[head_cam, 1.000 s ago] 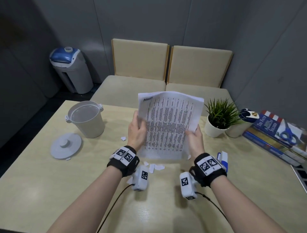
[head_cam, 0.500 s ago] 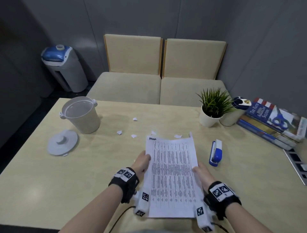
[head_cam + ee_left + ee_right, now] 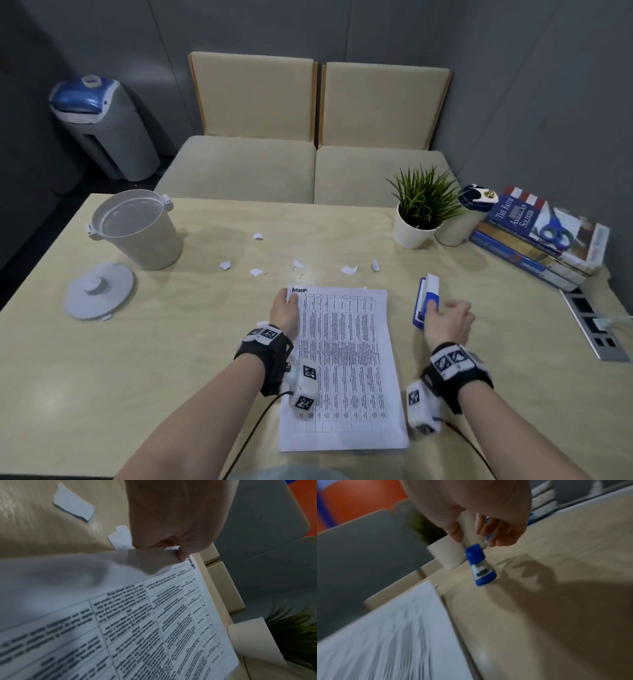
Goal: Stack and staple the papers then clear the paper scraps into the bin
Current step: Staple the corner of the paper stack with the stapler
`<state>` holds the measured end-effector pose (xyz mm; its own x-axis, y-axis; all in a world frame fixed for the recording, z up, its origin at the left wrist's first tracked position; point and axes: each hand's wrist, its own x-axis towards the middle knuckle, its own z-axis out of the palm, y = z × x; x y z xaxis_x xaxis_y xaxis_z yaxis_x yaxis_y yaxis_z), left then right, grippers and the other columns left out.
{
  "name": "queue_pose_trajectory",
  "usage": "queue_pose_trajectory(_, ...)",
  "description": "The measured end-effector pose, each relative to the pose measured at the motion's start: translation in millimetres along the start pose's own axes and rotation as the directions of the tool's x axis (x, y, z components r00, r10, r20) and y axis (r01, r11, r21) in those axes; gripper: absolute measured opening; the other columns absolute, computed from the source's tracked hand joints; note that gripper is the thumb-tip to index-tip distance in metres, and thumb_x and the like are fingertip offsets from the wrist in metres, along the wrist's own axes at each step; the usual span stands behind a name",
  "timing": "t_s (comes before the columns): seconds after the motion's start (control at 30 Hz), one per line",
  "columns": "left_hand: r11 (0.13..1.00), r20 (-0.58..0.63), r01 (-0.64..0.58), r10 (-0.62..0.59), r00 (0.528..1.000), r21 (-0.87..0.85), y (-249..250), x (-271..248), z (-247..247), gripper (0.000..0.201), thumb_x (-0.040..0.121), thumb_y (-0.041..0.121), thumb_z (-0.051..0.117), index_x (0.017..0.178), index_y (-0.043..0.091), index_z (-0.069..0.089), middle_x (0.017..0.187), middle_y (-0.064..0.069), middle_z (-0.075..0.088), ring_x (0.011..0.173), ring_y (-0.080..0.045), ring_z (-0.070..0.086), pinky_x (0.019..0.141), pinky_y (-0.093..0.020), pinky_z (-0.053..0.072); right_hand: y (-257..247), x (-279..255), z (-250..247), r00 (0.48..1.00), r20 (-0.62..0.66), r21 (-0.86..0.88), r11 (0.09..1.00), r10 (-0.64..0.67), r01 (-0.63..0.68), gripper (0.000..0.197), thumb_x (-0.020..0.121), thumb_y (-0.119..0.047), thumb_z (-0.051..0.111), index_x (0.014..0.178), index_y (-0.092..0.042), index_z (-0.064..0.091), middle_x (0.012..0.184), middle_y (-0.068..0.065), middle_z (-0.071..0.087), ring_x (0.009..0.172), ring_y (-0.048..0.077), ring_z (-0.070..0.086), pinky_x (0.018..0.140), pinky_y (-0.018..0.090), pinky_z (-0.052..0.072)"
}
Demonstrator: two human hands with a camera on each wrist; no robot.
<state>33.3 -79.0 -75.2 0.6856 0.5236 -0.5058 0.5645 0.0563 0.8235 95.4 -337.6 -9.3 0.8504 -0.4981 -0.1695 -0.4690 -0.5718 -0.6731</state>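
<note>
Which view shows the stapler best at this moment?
The head view: the stapler lies whole on the table, right of the papers, with the right hand closing on it. The right wrist view shows it close but blurred, fingers partly covering it. The left wrist view does not show it.

Bare table (image 3: 144,370) lay open left of the left hand (image 3: 284,313), which pinched the papers (image 3: 342,370) at their far left corner. Beyond that grip, paper scraps (image 3: 349,270) dotted the way to the bin (image 3: 137,229). Past the right hand (image 3: 445,322) at the stapler (image 3: 426,301), a plant pot (image 3: 412,233) and books (image 3: 534,240) blocked the far right
</note>
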Motion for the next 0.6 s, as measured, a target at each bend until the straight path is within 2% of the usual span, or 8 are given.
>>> queue_pose_trajectory(0.03, 1.000, -0.012, -0.014, 0.014, 1.000, 0.015, -2, 2, 1, 0.054, 0.091, 0.037, 0.035, 0.135, 0.006, 0.043, 0.140, -0.015, 0.051, 0.131, -0.034, 0.046, 0.111, -0.051, 0.037, -3, 13, 1, 0.999, -0.007, 0.026, 0.999, 0.034, -0.034, 0.045, 0.086, -0.033, 0.061, 0.119, -0.005, 0.047, 0.129, 0.023, 0.047, 0.116, 0.041, 0.049, 0.091, 0.044, 0.040)
queue_pose_trajectory(0.07, 1.000, -0.019, -0.018, 0.019, 1.000, 0.018, -3, 5, 1, 0.052, 0.092, 0.036, 0.035, 0.135, 0.008, 0.044, 0.139, -0.013, 0.053, 0.130, -0.032, 0.048, 0.110, -0.050, 0.038, -7, 23, 5, 0.996, 0.044, 0.011, 0.997, 0.079, -0.080, 0.055, 0.084, -0.038, 0.063, 0.124, -0.005, 0.045, 0.133, 0.023, 0.044, 0.122, 0.041, 0.045, 0.096, 0.046, 0.038)
queue_pose_trajectory(0.17, 0.998, -0.025, -0.045, 0.046, 0.999, 0.045, 14, -9, -4, 0.042, 0.095, 0.029, 0.036, 0.129, 0.008, 0.050, 0.130, -0.014, 0.059, 0.122, -0.033, 0.053, 0.107, -0.048, 0.041, -13, 41, 20, 0.957, 0.229, -0.151, 0.978, 0.177, -0.145, 0.073, 0.080, -0.044, 0.065, 0.132, -0.001, 0.037, 0.135, 0.023, 0.042, 0.125, 0.040, 0.043, 0.101, 0.046, 0.037)
queue_pose_trajectory(0.27, 0.998, -0.029, -0.052, 0.053, 0.998, 0.039, 18, -11, -5, 0.037, 0.095, 0.028, 0.036, 0.121, 0.009, 0.053, 0.125, -0.015, 0.061, 0.117, -0.035, 0.055, 0.104, -0.049, 0.043, -12, 48, 29, 0.951, 0.255, -0.225, 0.968, 0.172, -0.114, 0.067, 0.082, -0.033, 0.063, 0.132, 0.001, 0.035, 0.135, 0.025, 0.043, 0.121, 0.042, 0.047, 0.099, 0.046, 0.040)
queue_pose_trajectory(0.37, 0.999, -0.044, -0.040, 0.042, 0.998, 0.036, 19, -10, -8, 0.044, 0.095, 0.030, 0.035, 0.130, 0.007, 0.049, 0.135, -0.013, 0.056, 0.125, -0.032, 0.051, 0.109, -0.049, 0.039, -12, 54, 27, 0.940, 0.245, -0.233, 0.956, 0.237, -0.180, 0.058, 0.085, -0.031, 0.058, 0.131, 0.002, 0.044, 0.135, 0.024, 0.047, 0.118, 0.040, 0.052, 0.097, 0.041, 0.042)
queue_pose_trajectory(0.43, 0.998, -0.045, -0.043, 0.044, 0.998, 0.034, 18, -10, -9, 0.043, 0.097, 0.028, 0.035, 0.132, 0.005, 0.047, 0.135, -0.014, 0.055, 0.126, -0.033, 0.050, 0.109, -0.048, 0.038, -13, 60, 24, 0.923, 0.245, -0.136, 0.953, 0.298, -0.271, 0.057, 0.085, -0.030, 0.055, 0.130, 0.004, 0.048, 0.132, 0.024, 0.052, 0.115, 0.038, 0.055, 0.096, 0.039, 0.043)
queue_pose_trajectory(0.5, 0.998, -0.040, -0.058, 0.059, 0.997, 0.029, 20, -12, -11, 0.041, 0.097, 0.027, 0.035, 0.129, 0.006, 0.049, 0.132, -0.013, 0.057, 0.123, -0.032, 0.052, 0.108, -0.048, 0.040, -16, 59, 22, 0.907, 0.278, 0.126, 0.924, 0.316, -0.360, 0.055, 0.081, -0.024, 0.057, 0.127, 0.004, 0.049, 0.120, 0.020, 0.058, 0.105, 0.036, 0.057, 0.092, 0.041, 0.045)
queue_pose_trajectory(0.6, 0.997, -0.043, -0.075, 0.075, 0.996, 0.018, 22, -16, -13, 0.037, 0.097, 0.026, 0.035, 0.123, 0.006, 0.052, 0.124, -0.010, 0.060, 0.115, -0.030, 0.055, 0.103, -0.043, 0.043, -34, 45, 20, 0.931, 0.283, 0.527, 0.774, 0.231, -0.352, 0.047, 0.078, -0.010, 0.064, 0.121, 0.004, 0.051, 0.099, 0.011, 0.057, 0.086, 0.027, 0.055, 0.078, 0.039, 0.048)
